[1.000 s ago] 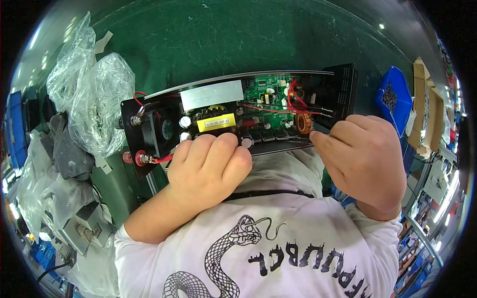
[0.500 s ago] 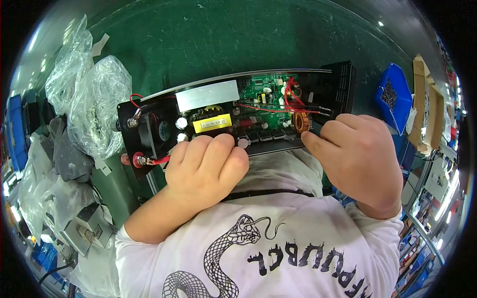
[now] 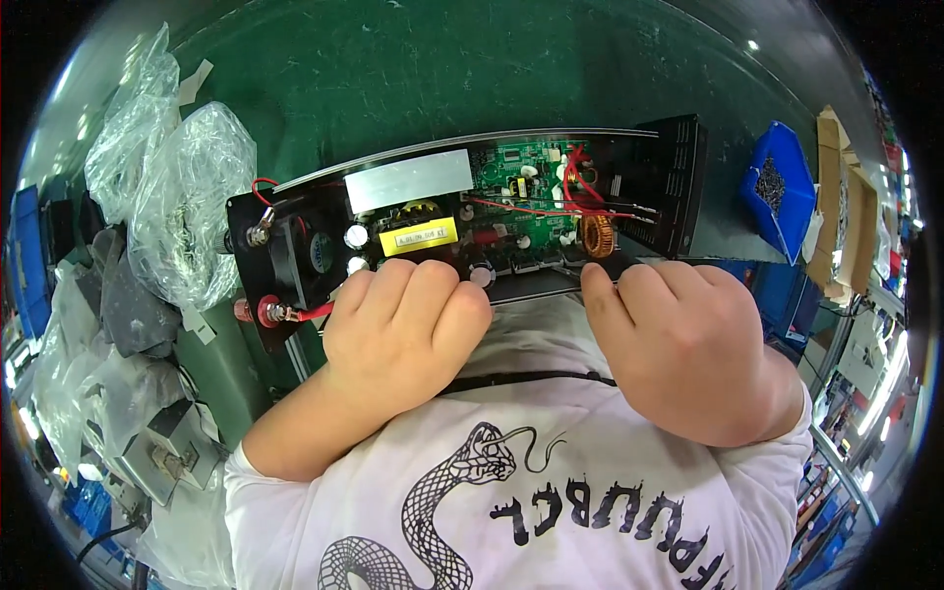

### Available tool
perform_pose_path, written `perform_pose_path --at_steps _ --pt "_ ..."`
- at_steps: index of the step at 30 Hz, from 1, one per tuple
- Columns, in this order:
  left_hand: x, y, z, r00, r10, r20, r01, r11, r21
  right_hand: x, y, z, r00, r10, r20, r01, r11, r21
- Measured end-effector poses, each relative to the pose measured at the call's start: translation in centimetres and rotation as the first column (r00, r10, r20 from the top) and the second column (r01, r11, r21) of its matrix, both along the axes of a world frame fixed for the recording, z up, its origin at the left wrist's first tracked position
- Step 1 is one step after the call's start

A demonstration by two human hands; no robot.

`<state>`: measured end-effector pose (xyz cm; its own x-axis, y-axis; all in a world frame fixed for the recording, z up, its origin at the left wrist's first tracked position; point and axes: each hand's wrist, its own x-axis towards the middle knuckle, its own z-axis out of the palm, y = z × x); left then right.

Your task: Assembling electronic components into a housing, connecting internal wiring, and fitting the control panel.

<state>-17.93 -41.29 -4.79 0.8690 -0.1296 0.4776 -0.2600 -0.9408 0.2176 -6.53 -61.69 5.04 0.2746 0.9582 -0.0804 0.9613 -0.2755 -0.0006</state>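
So there's this long black metal chassis with an open top (image 3: 295, 261) lying across the green table (image 3: 413, 79), roughly dead centre, and inside it sits a green circuit board packed with capacitors and connectors (image 3: 511, 202). On the board you can spot a shiny silver heat-sink plate (image 3: 408, 181) toward 10 o'clock of the board, a yellow-wrapped transformer block (image 3: 418, 237) right under it, and a copper-wound ring coil (image 3: 597, 236) over at 3 o'clock, with thin red wires (image 3: 570, 202) running across just above the coil. Red terminal posts with a red lead (image 3: 280, 313) stick out of the chassis end at 9 o'clock. The left hand (image 3: 398, 339) rests on the near edge of the chassis, fingers curled and pressed together over the rim near the transformer; can't tell if anything's pinched underneath. The right hand (image 3: 683, 349) is at 4 o'clock, fingers bunched together too, with the tip of one finger touching the near edge just below the coil. Crumpled clear plastic bags (image 3: 172, 187) are piled at 9 to 10 o'clock, well apart from the hands, and a blue plastic bin of small dark screws (image 3: 777, 187) sits out at 2 o'clock beside some cardboard.
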Motion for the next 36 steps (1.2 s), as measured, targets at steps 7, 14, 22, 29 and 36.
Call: perform_pose_path --at_steps 7,14,22,29,36 --pt "0.1 -0.1 0.1 1.0 0.001 0.016 -0.001 1.0 0.004 0.3 0.0 0.3 0.996 -0.079 -0.048 0.074 0.993 -0.095" --pt "0.1 -0.1 0.0 1.0 -0.001 0.005 0.0 1.0 0.015 0.9 -0.4 0.7 0.994 -0.086 -0.063 0.082 0.995 -0.057" --pt "0.1 0.0 0.0 1.0 0.0 0.0 0.0 1.0 0.018 1.6 -0.6 0.6 0.995 -0.035 -0.09 0.03 0.998 -0.055" --pt "0.2 -0.1 -0.1 1.0 0.009 0.026 -0.009 0.999 0.031 1.9 -0.9 1.8 0.985 -0.15 -0.085 0.144 0.987 -0.065" --pt "0.1 -0.1 -0.1 1.0 0.007 0.016 -0.007 0.999 0.032 1.5 -0.8 1.8 0.99 -0.137 -0.042 0.136 0.991 -0.02"
